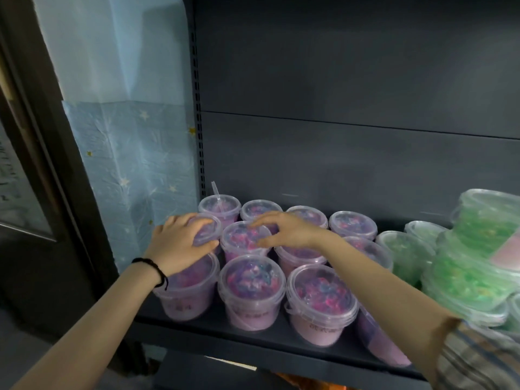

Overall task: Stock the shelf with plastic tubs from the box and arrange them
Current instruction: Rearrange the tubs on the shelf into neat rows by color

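Left hand (180, 243) curled over the lid of the end tub (206, 229), which stands at the left end of the second row; the fingers wrap across the top and the thumb lies against the near rim. Right hand (289, 230) arched above the neighbouring tub (243, 239), fingers spread and thumb reaching toward the near rim. Whether it grips or merely touches the lid cannot be told.

Both tubs stand upright with lids on, within a block of purple tubs (253, 285). The block is packed rim to rim in rows from the left rear corner of the shelf (213, 332) to its front edge. The two handled tubs lie side by side directly under the hands, each hand on its own side, so neither arm need cross.

Judged step: arranging, that is, squaring the second row against the rows behind and in front. Any shift would run along the shelf's depth or width, with little free room between neighbours.

A clear stick (216, 192) rises from the lid of the rear-left tub. Green tubs (478, 249) are stacked toward the shelf's right end, just beside the purple block. No box shows in view.
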